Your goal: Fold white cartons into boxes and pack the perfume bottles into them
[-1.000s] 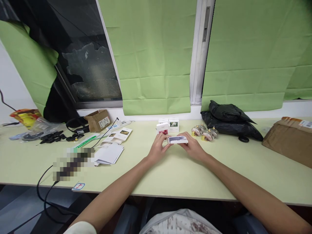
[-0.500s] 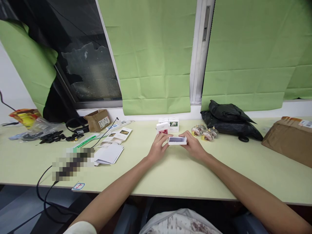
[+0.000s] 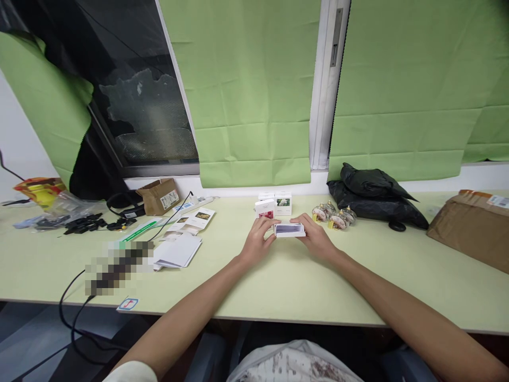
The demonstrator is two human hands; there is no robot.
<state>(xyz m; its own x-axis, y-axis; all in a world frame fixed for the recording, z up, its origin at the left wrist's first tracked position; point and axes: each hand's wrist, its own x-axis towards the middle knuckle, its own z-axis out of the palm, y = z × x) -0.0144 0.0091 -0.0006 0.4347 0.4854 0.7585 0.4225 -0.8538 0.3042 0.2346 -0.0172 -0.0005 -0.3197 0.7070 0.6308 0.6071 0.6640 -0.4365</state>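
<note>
Between my two hands is a small white cardboard box (image 3: 290,233), its open end facing me and its inside looking hollow. My left hand (image 3: 258,239) grips the box's left side, fingers bent over the top edge. On the right side, my right hand (image 3: 316,237) holds it in the same way. Just behind stand several white printed boxes (image 3: 283,205), one with a pink picture (image 3: 265,209) on its front. Right of my right hand lie several round, clear-wrapped ornament-like items (image 3: 338,218) with gold-coloured tops.
Flattened white cartons (image 3: 178,250) and printed ones (image 3: 199,218) lie to the left, near a blurred dark object with cables. An open brown box (image 3: 159,197) and a power strip (image 3: 194,203) stand at the back. Black plastic bags (image 3: 369,199) and a large brown carton (image 3: 469,228) occupy the right.
The box between my hands has tipped very slightly, so a bit more of its inside shows. Both hands stay in nearly the same place.
</note>
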